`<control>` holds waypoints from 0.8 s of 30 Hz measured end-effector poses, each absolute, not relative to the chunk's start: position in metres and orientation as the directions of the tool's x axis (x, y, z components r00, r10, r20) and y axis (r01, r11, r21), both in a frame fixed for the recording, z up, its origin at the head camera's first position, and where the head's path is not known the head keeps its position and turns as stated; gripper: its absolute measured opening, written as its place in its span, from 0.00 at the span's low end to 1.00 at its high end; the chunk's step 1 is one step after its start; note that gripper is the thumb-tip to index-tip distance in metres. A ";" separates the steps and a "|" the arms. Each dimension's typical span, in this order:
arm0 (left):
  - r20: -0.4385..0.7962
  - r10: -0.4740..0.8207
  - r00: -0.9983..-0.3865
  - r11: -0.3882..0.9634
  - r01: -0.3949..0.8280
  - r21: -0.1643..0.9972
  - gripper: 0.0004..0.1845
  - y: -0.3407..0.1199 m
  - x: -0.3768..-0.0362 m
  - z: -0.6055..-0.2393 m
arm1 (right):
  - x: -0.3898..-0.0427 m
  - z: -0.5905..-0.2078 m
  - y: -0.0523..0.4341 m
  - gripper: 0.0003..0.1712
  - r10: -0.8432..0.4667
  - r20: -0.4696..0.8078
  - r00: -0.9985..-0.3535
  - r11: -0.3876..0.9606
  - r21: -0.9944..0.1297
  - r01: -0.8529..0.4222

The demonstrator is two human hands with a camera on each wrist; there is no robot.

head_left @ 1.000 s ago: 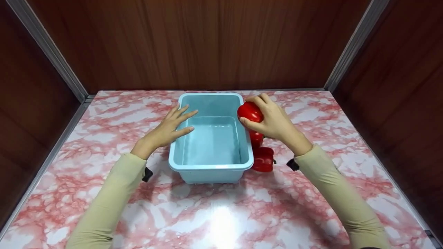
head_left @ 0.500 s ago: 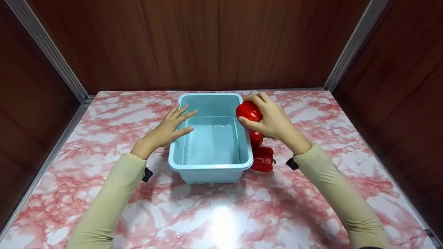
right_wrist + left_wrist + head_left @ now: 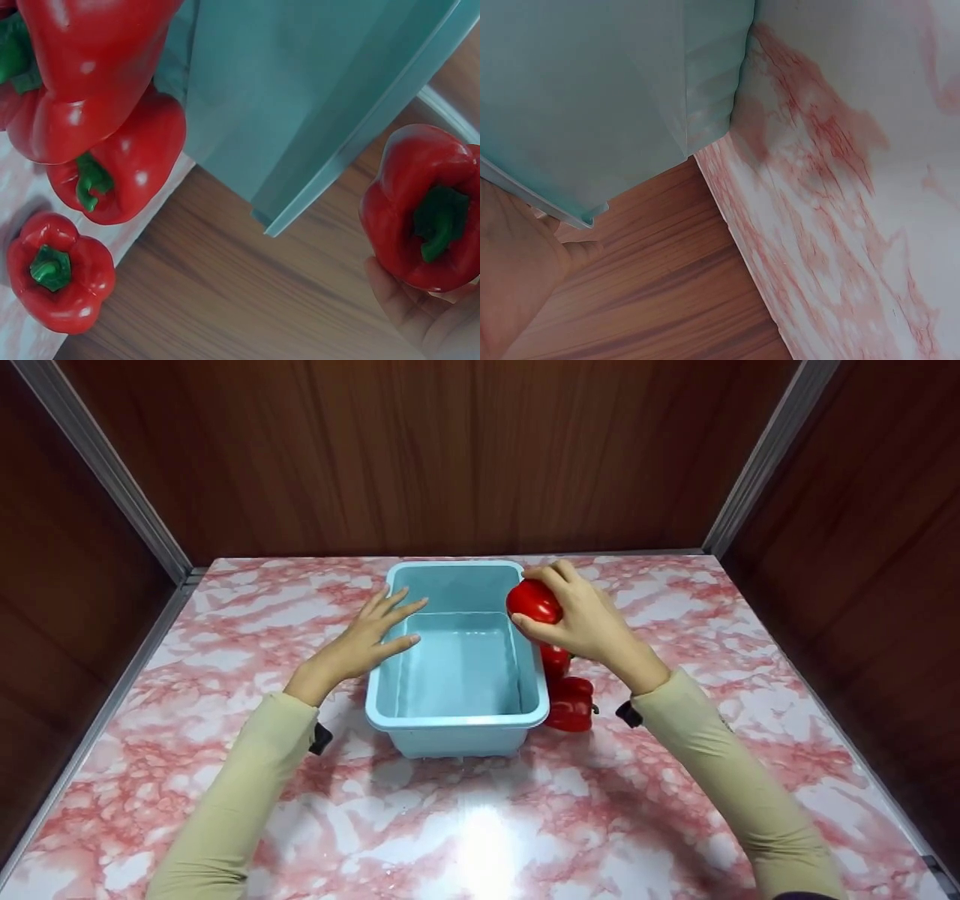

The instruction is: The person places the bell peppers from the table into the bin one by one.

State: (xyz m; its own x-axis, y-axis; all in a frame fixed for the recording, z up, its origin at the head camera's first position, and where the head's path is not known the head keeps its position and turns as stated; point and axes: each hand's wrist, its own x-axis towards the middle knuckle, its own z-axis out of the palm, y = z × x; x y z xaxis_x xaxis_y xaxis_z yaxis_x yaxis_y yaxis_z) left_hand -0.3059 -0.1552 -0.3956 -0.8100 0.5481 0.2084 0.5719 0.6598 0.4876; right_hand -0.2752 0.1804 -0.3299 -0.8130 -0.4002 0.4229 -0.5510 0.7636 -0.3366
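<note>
A light blue plastic tub stands in the middle of the table. My left hand lies over its left rim with the fingers spread and straight; in the left wrist view, part of this hand shows right at the rim. Above the tub's right rim, my right hand grips a red bell pepper between thumb and fingers. Its green stem faces the right wrist camera, where the pepper is clear of the tub wall. No pepper shows inside the tub.
Against the tub's right side lie more red bell peppers, one of them partly under my right hand. The right wrist view shows another pepper on the marbled table. Brown wood-grain panels enclose the back and sides.
My right hand has shifted slightly left with the bell pepper, which now overlaps the tub's right rim more. The left hand, tub and other peppers have stayed put.
</note>
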 end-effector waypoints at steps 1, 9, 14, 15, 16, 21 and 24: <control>0.207 0.548 -0.811 0.661 0.571 0.488 0.32 -0.155 -0.306 -0.395 | -0.275 -0.330 0.180 0.36 -0.401 0.423 -0.813 0.764 -0.335 -0.551; 0.208 0.558 -0.803 0.660 0.582 0.476 0.32 -0.154 -0.306 -0.395 | -0.275 -0.329 0.177 0.35 -0.411 0.440 -0.799 0.765 -0.311 -0.564; 0.213 0.567 -0.796 0.651 0.591 0.476 0.33 -0.155 -0.307 -0.396 | -0.274 -0.328 0.175 0.36 -0.406 0.428 -0.807 0.769 -0.317 -0.555; 0.213 0.565 -0.797 0.652 0.589 0.478 0.32 -0.155 -0.306 -0.396 | -0.275 -0.328 0.175 0.36 -0.406 0.426 -0.809 0.768 -0.320 -0.554; 0.214 0.562 -0.799 0.653 0.588 0.478 0.32 -0.155 -0.306 -0.396 | -0.275 -0.327 0.174 0.36 -0.404 0.422 -0.811 0.768 -0.324 -0.552; 0.212 0.556 -0.804 0.656 0.581 0.482 0.32 -0.155 -0.306 -0.396 | -0.276 -0.327 0.172 0.36 -0.408 0.416 -0.813 0.762 -0.336 -0.554; 0.214 0.556 -0.803 0.654 0.582 0.484 0.32 -0.156 -0.306 -0.396 | -0.276 -0.326 0.171 0.36 -0.410 0.414 -0.813 0.761 -0.337 -0.555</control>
State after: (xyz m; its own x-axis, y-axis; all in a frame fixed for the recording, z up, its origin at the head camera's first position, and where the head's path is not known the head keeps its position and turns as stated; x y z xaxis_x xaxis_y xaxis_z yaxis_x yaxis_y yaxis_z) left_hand -0.3060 -0.1558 -0.3958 -0.8031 0.5560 0.2144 0.5817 0.6535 0.4843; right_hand -0.2762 0.1714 -0.3265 -0.8131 -0.4096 0.4137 -0.5547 0.7608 -0.3369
